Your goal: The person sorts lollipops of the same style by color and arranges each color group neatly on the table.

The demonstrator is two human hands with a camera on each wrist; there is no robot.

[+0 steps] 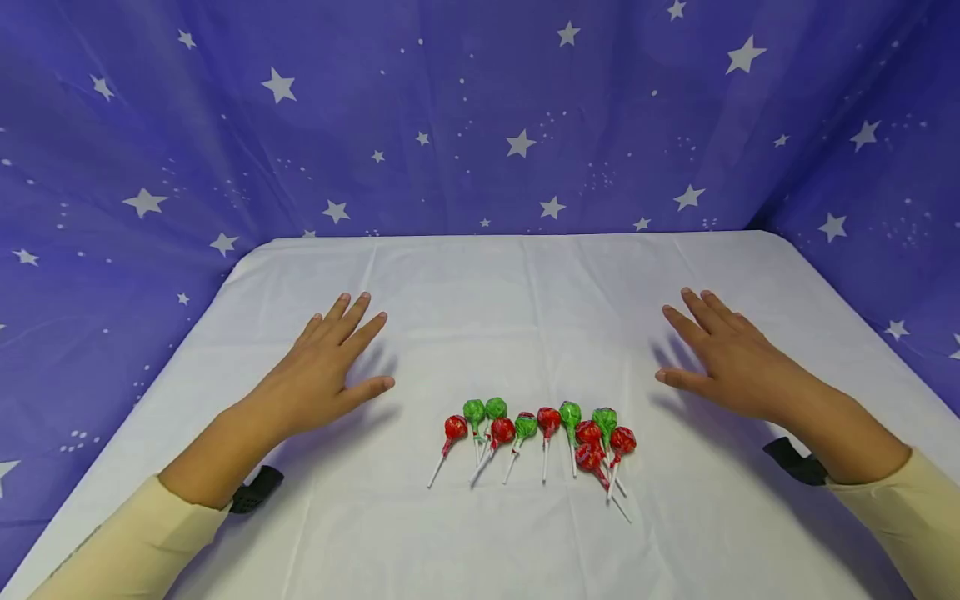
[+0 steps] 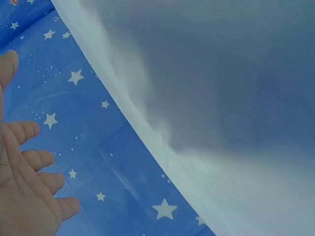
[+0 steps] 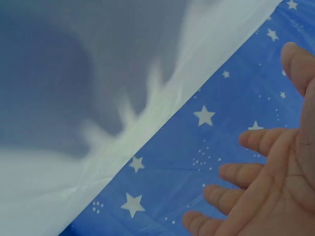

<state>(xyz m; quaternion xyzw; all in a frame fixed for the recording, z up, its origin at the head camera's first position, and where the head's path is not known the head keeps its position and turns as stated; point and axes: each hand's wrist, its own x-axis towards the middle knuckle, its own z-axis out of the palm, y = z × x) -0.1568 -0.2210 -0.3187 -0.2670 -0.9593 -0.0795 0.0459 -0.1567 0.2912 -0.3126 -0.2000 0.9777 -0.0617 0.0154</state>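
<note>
Cream sleeves point(image 1: 135, 542) reach in from the lower left and lower right corners of the head view, each ending at a bare wrist with a black strap point(image 1: 257, 489) beneath it. From the left one extends the left hand point(image 1: 318, 371), at centre left, back upward, fingers spread and thumb toward the middle; its grip is released. At centre right the right hand point(image 1: 738, 362) mirrors it, likewise released, fingers reaching toward the upper left. Shadows fall on the white tablecloth point(image 1: 465, 317) beside both hands.

Eleven wrapped lollipops point(image 1: 548, 419), six red and five green, lie in an uneven row just below the middle of the frame, between the hands and apart from both. Most sticks point downward. The leftmost red lollipop point(image 1: 454, 428) slants its stick to the lower left; at the row's right end, red and green heads bunch together and sticks cross.

Purple backdrop cloth point(image 1: 480, 100) with white stars fills the top and sides of the frame. In both wrist views it appears blue, with a palm at the outer edge and blurred shadow across the tablecloth.
</note>
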